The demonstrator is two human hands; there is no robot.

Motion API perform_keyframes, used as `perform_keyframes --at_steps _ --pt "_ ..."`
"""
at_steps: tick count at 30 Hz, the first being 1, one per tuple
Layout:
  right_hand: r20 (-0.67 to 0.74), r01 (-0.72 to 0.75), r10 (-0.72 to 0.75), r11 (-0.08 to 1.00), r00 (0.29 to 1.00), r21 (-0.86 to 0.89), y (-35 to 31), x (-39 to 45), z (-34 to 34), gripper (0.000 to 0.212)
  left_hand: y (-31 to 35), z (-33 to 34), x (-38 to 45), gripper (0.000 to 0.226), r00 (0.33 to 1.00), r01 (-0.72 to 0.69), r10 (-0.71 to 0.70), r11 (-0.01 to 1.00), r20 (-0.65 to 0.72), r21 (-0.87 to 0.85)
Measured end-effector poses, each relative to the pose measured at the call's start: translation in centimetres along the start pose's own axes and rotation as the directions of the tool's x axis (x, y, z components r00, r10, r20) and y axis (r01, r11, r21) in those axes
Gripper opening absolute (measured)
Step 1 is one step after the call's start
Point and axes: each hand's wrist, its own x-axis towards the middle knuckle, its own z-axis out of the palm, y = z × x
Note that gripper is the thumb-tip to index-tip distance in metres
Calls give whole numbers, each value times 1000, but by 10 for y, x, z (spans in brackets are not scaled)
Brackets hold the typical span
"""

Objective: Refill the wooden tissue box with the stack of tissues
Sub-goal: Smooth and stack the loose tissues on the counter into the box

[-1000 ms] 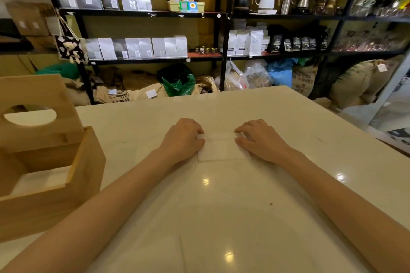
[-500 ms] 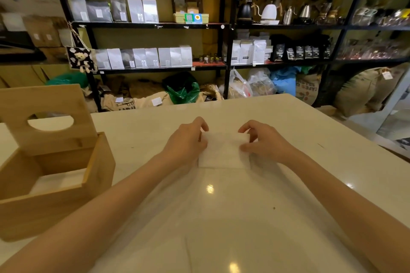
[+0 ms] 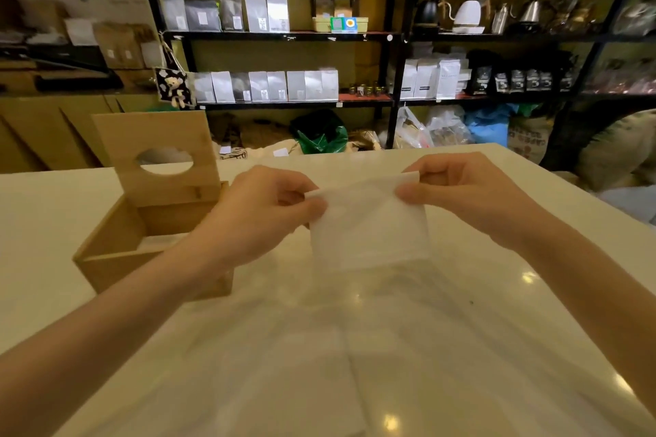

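A white stack of tissues (image 3: 367, 223) hangs above the table, pinched at its upper corners by both hands. My left hand (image 3: 261, 211) grips its left corner, and my right hand (image 3: 468, 193) grips its right corner. The wooden tissue box (image 3: 117, 252) stands to the left on the table, just left of my left forearm. Its lid (image 3: 156, 152), with an oval slot, is hinged up and stands upright at the back. A pale layer shows inside the box, partly hidden by my forearm.
The glossy white table (image 3: 390, 348) spreads out in front of me, its far edge just past my hands. Black shelves (image 3: 394, 46) with bags and kettles stand beyond it. Sacks and plastic bags lie on the floor under the shelves.
The tissue stack lay flat on the table under both hands; now both hands have pinched it and raised it off the surface. The view has shifted so the box sits closer to centre.
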Motion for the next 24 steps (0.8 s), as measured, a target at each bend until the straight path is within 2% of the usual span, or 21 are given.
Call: perform_keyframes --at_steps 3,6,9,12,16,24 --pt "33 -54 54 999 998 -4 -8 -11 14 12 -4 -15 -23 8 990 124 -114 985 86 -120" --pt "121 -114 116 993 986 -24 -11 -24 34 14 -14 -25 -47 7 952 281 -247 940 183 -192" --pt "233 -172 184 983 955 -69 -9 -34 53 16 -25 -28 -71 8 907 382 -325 903 268 -196" --pt "303 -226 244 970 921 -92 -3 -41 68 8 -36 -28 -91 10 869 451 -369 865 330 -220" --pt "329 -248 276 961 903 -125 5 -48 83 5 -47 -29 -108 18 832 513 -398 817 387 -264" --pt "282 -294 328 943 902 -157 19 -53 97 6 -62 -17 -113 10 819 543 -437 799 371 -257"
